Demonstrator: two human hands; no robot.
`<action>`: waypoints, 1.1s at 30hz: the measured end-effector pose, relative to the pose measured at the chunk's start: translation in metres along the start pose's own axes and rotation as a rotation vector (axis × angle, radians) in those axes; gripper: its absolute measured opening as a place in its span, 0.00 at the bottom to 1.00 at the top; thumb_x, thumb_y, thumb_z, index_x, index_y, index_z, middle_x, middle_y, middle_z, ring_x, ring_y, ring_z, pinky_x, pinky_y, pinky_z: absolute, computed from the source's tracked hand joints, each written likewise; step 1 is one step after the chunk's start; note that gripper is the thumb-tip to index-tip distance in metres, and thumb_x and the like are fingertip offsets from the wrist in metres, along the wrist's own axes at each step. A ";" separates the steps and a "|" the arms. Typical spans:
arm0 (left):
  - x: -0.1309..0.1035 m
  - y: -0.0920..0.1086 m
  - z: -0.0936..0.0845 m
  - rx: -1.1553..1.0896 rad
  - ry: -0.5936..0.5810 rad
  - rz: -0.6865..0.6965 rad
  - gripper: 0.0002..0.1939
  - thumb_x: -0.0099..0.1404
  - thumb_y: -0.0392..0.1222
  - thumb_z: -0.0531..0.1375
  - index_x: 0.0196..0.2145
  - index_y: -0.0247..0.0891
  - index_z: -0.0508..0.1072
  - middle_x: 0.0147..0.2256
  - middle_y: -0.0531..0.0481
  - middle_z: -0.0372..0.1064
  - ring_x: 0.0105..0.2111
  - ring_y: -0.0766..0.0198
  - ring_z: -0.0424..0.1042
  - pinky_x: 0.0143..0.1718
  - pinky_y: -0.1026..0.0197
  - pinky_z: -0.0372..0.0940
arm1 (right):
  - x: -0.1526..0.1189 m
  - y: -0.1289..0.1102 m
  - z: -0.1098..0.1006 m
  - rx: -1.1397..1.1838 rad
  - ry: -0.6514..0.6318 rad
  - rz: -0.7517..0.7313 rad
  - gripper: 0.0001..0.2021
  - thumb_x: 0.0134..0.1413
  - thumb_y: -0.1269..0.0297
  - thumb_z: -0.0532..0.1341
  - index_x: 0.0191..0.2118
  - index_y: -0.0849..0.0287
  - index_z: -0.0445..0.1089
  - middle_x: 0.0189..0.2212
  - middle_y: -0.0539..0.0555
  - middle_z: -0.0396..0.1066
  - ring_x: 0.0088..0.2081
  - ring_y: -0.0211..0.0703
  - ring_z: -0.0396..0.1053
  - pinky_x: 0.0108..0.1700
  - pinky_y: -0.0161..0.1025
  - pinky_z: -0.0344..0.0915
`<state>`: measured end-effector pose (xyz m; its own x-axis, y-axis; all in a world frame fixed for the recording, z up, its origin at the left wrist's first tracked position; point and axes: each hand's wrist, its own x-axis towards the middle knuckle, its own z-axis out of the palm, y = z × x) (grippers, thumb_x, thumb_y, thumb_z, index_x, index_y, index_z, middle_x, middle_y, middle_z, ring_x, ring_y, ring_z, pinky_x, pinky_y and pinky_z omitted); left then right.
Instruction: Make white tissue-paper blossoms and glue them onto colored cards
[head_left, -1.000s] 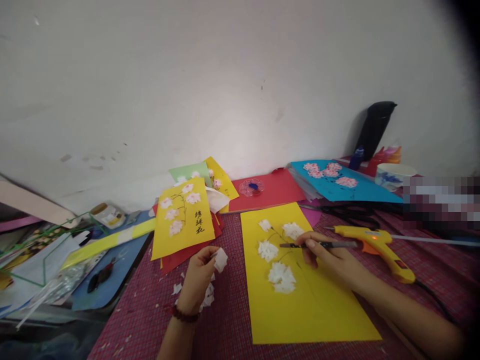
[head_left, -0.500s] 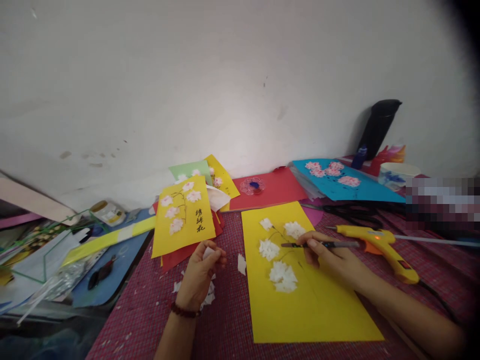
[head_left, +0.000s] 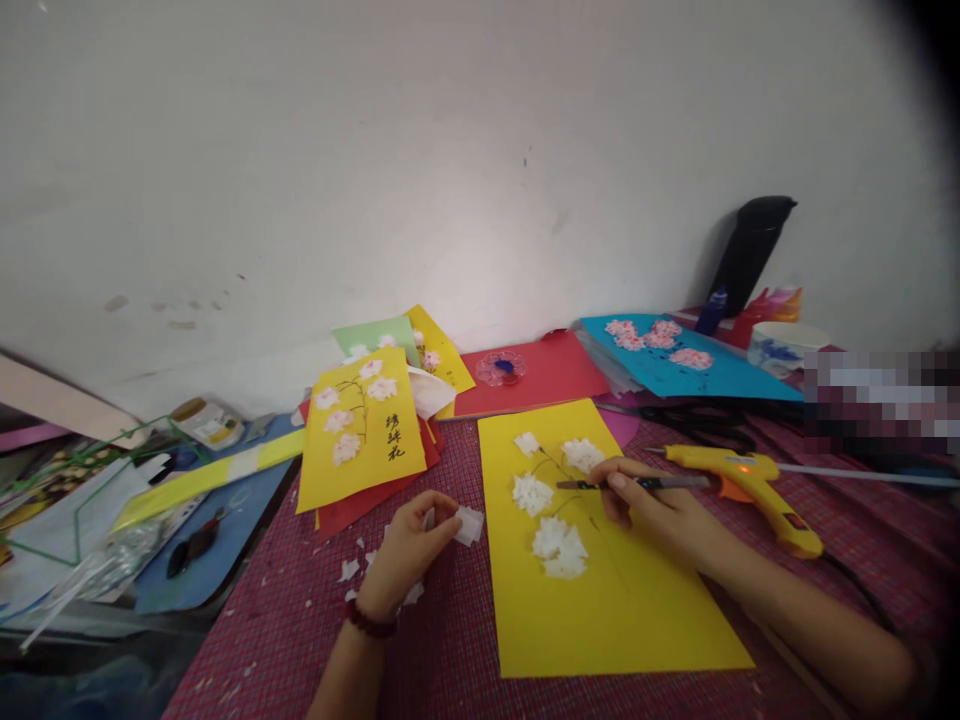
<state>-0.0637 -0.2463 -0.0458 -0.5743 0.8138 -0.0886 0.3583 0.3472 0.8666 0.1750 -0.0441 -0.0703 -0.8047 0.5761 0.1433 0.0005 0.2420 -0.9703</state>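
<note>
A yellow sheet lies on the checked cloth, carrying white paper flower clusters and thin drawn stems. Over its upper right part, my right hand holds a dark pen-like brush, its tip pointing left beside a middle cluster. My left hand, with a beaded bracelet at the wrist, is left of the sheet. Its thumb and fingers are closed at a small white paper piece by the sheet's left edge. Loose white scraps lie beside and partly under this hand.
A yellow glue gun with a lit orange light lies at right, its cord trailing. Finished flower pictures are stacked at upper left. A blue sheet, a bowl and a small palette stand along the back.
My left hand has turned and lowered slightly, and the white paper by its fingertips now shows at the sheet's edge. The brush stays in my right hand. The whole view has shifted slightly.
</note>
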 end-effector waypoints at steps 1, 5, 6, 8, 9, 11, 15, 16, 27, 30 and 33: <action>-0.001 0.001 0.001 0.099 -0.009 0.024 0.06 0.55 0.41 0.59 0.30 0.37 0.70 0.21 0.57 0.60 0.22 0.68 0.60 0.24 0.66 0.51 | 0.000 -0.001 0.000 0.001 -0.001 -0.003 0.16 0.62 0.52 0.48 0.39 0.58 0.65 0.22 0.49 0.64 0.24 0.38 0.61 0.27 0.37 0.58; -0.008 0.008 0.006 0.449 -0.040 0.092 0.08 0.53 0.38 0.59 0.33 0.39 0.72 0.28 0.51 0.70 0.29 0.62 0.68 0.30 0.64 0.55 | 0.000 -0.003 0.000 -0.014 0.007 0.004 0.16 0.62 0.51 0.48 0.39 0.58 0.65 0.22 0.49 0.64 0.24 0.38 0.62 0.27 0.37 0.59; -0.010 0.010 0.007 0.523 -0.048 0.105 0.09 0.53 0.38 0.59 0.35 0.39 0.72 0.31 0.49 0.72 0.31 0.59 0.69 0.32 0.62 0.55 | 0.000 -0.003 0.000 -0.018 0.009 0.006 0.16 0.62 0.51 0.48 0.38 0.57 0.65 0.22 0.49 0.64 0.24 0.38 0.62 0.27 0.37 0.59; -0.013 0.013 0.010 0.644 -0.051 0.120 0.11 0.54 0.38 0.59 0.37 0.39 0.73 0.35 0.46 0.74 0.35 0.56 0.71 0.35 0.60 0.56 | 0.000 -0.005 0.001 -0.014 0.008 0.006 0.17 0.62 0.50 0.49 0.37 0.57 0.65 0.22 0.49 0.64 0.24 0.38 0.62 0.26 0.36 0.59; -0.014 0.014 0.011 0.688 -0.046 0.119 0.12 0.55 0.39 0.58 0.38 0.39 0.73 0.35 0.45 0.74 0.36 0.55 0.71 0.35 0.60 0.56 | 0.000 -0.005 0.001 -0.006 0.006 0.004 0.17 0.61 0.50 0.49 0.37 0.57 0.65 0.22 0.49 0.64 0.23 0.38 0.62 0.26 0.36 0.59; -0.013 0.013 0.013 0.742 -0.025 0.111 0.10 0.57 0.41 0.57 0.37 0.39 0.73 0.35 0.45 0.74 0.35 0.54 0.71 0.35 0.60 0.55 | 0.000 -0.006 0.001 0.007 0.001 0.000 0.16 0.61 0.50 0.49 0.36 0.57 0.65 0.22 0.49 0.64 0.23 0.37 0.62 0.26 0.35 0.59; -0.007 0.007 0.015 0.754 0.031 0.138 0.09 0.61 0.38 0.52 0.27 0.39 0.70 0.29 0.48 0.70 0.30 0.60 0.69 0.31 0.62 0.53 | 0.001 -0.007 0.001 0.014 0.000 -0.001 0.16 0.62 0.51 0.49 0.35 0.57 0.65 0.22 0.49 0.63 0.23 0.37 0.61 0.26 0.35 0.59; -0.006 0.006 0.014 0.720 0.057 0.154 0.09 0.61 0.37 0.52 0.25 0.39 0.69 0.28 0.49 0.69 0.29 0.61 0.68 0.30 0.63 0.53 | 0.001 -0.007 0.001 0.015 0.002 -0.003 0.16 0.61 0.51 0.49 0.35 0.58 0.65 0.22 0.49 0.64 0.23 0.37 0.61 0.26 0.35 0.59; -0.008 0.004 -0.005 0.502 -0.018 0.187 0.05 0.58 0.38 0.56 0.33 0.40 0.71 0.30 0.51 0.68 0.30 0.61 0.67 0.33 0.62 0.57 | 0.002 -0.002 -0.001 0.028 -0.003 -0.008 0.16 0.62 0.51 0.49 0.38 0.58 0.65 0.22 0.48 0.63 0.24 0.37 0.61 0.26 0.35 0.58; -0.011 0.009 0.002 0.622 -0.119 0.225 0.06 0.57 0.35 0.56 0.33 0.40 0.71 0.32 0.49 0.67 0.33 0.61 0.67 0.34 0.62 0.57 | 0.002 0.001 -0.002 0.026 0.000 -0.015 0.16 0.62 0.51 0.49 0.39 0.58 0.65 0.22 0.49 0.64 0.24 0.38 0.62 0.26 0.36 0.57; -0.013 0.013 0.010 0.756 -0.127 0.208 0.06 0.59 0.35 0.53 0.30 0.39 0.70 0.33 0.49 0.66 0.33 0.61 0.67 0.34 0.62 0.57 | 0.002 0.003 -0.003 0.015 0.014 -0.015 0.16 0.62 0.52 0.49 0.41 0.58 0.65 0.22 0.48 0.64 0.23 0.37 0.62 0.26 0.36 0.57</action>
<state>-0.0443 -0.2475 -0.0382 -0.3685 0.9279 -0.0564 0.8778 0.3673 0.3073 0.1750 -0.0396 -0.0725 -0.7964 0.5831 0.1605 -0.0205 0.2392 -0.9707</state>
